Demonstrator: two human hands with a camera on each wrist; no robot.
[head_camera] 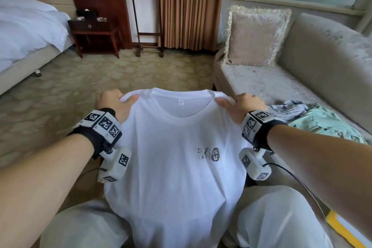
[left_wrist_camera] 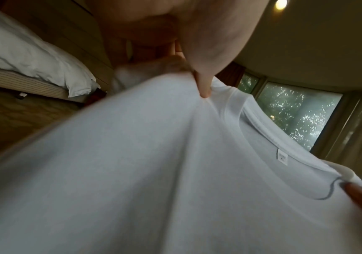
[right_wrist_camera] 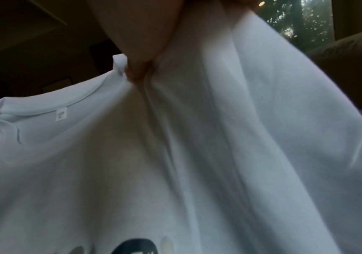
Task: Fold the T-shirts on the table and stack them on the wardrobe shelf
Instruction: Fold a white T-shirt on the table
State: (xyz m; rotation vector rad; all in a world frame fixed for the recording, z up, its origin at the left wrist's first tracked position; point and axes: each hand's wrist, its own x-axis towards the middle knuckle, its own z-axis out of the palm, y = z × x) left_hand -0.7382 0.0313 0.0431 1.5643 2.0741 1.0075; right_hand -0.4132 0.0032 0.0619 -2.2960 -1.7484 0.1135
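I hold a white T-shirt [head_camera: 173,157] up in the air over my knees, collar away from me, a small dark print on its chest. My left hand [head_camera: 114,101] pinches the left shoulder beside the collar, thumb on top. My right hand [head_camera: 239,104] pinches the right shoulder the same way. In the left wrist view the thumb [left_wrist_camera: 204,87] presses into the white T-shirt [left_wrist_camera: 154,171] next to the neckband. In the right wrist view the thumb [right_wrist_camera: 136,72] pinches the white T-shirt [right_wrist_camera: 197,154] near the collar label. Both sleeves hang behind the body of the shirt.
A heap of pale green and grey garments [head_camera: 314,119] lies on the beige sofa [head_camera: 302,82] to my right, beside a fringed cushion [head_camera: 255,36]. A bed [head_camera: 26,32] stands at the left, a dark nightstand [head_camera: 94,32] and a valet stand [head_camera: 149,16] beyond patterned carpet.
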